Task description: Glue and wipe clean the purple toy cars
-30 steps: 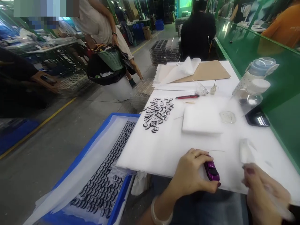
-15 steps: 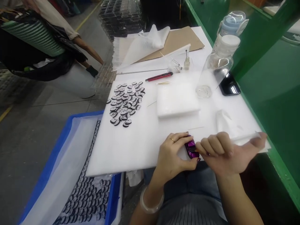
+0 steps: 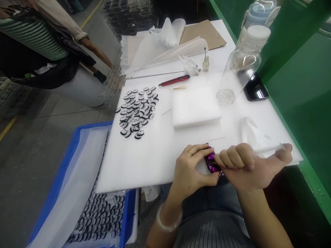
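My left hand (image 3: 190, 168) grips a small glossy purple toy car body (image 3: 212, 162) near the table's front edge, fingers at its far end and thumb at its near end. Curled fingers of my right hand (image 3: 240, 165) press against the car's right side, the thumb pointing out to the right. What the right fingers hold, if anything, is hidden. Beyond the car lies a thin stick (image 3: 217, 138) on the white foam sheet (image 3: 155, 162). A white foam block (image 3: 196, 110) rests farther back, and a crumpled white tissue (image 3: 252, 132) is beyond my right hand.
Many small black-rimmed pieces (image 3: 138, 110) lie at left. A red cutter knife (image 3: 174, 81), a small glass vial (image 3: 206, 64), a clear bottle (image 3: 239, 69) and a phone (image 3: 255, 90) stand or lie behind. Left below is a blue tray (image 3: 58, 172); a person's arm (image 3: 95, 51) shows beyond.
The view has shifted slightly. Both hands keep the purple toy car body in nearly the same place, and its tilt differs only a little.
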`<state>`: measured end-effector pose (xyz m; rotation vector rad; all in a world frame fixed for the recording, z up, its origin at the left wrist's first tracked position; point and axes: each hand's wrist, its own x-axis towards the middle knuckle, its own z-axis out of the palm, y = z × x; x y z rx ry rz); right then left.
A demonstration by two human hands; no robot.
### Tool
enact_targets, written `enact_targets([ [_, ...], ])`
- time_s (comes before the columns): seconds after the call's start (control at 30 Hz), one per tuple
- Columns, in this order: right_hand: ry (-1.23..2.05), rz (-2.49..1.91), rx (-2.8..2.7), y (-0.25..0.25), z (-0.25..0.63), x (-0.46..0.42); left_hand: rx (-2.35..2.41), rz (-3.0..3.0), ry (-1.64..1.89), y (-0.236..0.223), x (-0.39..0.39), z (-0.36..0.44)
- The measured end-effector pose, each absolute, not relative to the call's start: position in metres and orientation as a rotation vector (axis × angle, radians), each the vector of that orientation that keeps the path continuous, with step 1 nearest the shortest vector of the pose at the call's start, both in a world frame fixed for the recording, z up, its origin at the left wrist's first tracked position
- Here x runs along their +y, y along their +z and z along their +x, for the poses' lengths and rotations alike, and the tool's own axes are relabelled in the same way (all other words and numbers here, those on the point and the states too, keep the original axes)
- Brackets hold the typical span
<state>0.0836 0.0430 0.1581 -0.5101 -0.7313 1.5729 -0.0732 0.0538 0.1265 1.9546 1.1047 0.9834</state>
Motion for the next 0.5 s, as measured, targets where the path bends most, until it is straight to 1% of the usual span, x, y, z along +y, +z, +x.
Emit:
enact_targets([
  [0.3,1.51,-0.446,-0.749,0.1577,0.0801,0.0408,1.107,1.97,0.977,0.1247,0.0529,-0.0741],
  [0.5,1.436,-0.484,-0.81,0.1585,0.0771,0.0385,1.116,1.969,0.988,0.1245,0.0529,-0.0734],
])
